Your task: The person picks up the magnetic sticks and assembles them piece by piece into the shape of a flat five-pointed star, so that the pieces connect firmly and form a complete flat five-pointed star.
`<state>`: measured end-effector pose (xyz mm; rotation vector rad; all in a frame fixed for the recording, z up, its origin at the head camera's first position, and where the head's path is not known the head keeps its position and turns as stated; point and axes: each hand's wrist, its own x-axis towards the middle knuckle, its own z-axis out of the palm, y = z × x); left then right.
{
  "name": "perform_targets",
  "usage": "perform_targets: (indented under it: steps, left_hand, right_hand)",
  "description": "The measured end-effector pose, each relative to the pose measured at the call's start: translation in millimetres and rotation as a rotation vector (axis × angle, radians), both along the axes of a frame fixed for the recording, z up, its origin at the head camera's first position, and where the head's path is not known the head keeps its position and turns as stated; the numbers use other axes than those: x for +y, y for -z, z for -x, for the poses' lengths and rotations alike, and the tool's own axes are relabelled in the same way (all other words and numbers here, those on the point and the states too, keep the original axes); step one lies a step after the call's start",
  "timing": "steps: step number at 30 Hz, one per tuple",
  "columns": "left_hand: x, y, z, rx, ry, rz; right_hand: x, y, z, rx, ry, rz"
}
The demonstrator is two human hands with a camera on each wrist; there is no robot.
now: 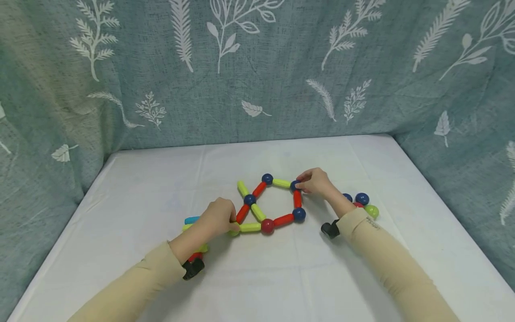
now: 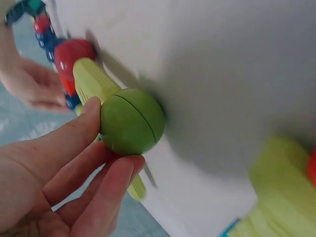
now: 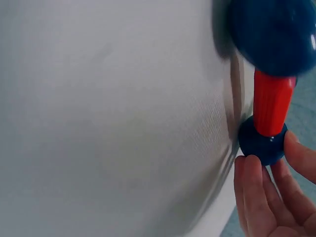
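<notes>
On the white table, red and yellow-green rods joined by balls form a ring, with a dark blue ball [image 1: 250, 200] where several rods meet and a red ball [image 1: 268, 226] at the near side. My left hand [image 1: 219, 217] pinches a green ball [image 2: 132, 123] at the ring's near left corner, thumb and fingertips on opposite sides. At the far right corner, my right hand [image 1: 316, 182] pinches a dark blue ball [image 3: 261, 145] on the end of a red rod [image 3: 271, 103]. One yellow-green rod [image 1: 242, 188] sticks out at the far left, its outer end free.
Loose rods, among them a blue rod [image 1: 192, 220], lie partly hidden under my left forearm. Beside my right forearm sit several loose balls, including a dark blue ball [image 1: 362, 198] and a green ball [image 1: 372, 211]. A patterned green curtain [image 1: 281, 107] hangs behind the table.
</notes>
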<state>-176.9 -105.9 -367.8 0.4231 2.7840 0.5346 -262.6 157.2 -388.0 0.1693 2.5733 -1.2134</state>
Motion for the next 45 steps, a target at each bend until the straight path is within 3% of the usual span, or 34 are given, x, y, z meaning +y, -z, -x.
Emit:
perform_targets:
  steps: [11, 19, 23, 27, 32, 35, 38, 45]
  left_hand:
    - [27.9, 3.9, -26.9, 0.057, 0.101, -0.049]
    - [33.2, 6.2, -34.0, 0.114, 0.127, -0.029]
    - [27.0, 3.3, -33.0, 0.034, 0.098, -0.06]
    - [3.4, -8.0, -25.9, -0.021, 0.037, -0.039]
    - [-54.9, -14.9, -9.2, 0.043, -0.009, 0.02]
    - [-88.1, -8.2, 1.4, 0.008, -0.023, -0.003]
    - [-109.5, 3.1, 8.7, -0.054, -0.012, -0.077]
    - [-124.4, 21.0, 11.4, -0.101, -0.034, -0.173]
  right_hand:
    - [-6, 2.8, 13.9, -0.013, 0.017, 0.096]
    - [-8, 5.6, 17.1, -0.011, 0.0, 0.092]
    - [-7, 7.4, 17.5, -0.017, 0.002, 0.091]
    - [-8, 8.1, 17.6, -0.022, -0.002, 0.098]
    - [-10, 7.3, 17.5, -0.014, 0.001, 0.102]
    - [-10, 7.0, 17.5, -0.011, 0.001, 0.099]
    - [-10, 7.4, 17.7, -0.013, 0.008, 0.1]
    - [-9, 8.4, 17.8, -0.013, 0.02, 0.118]
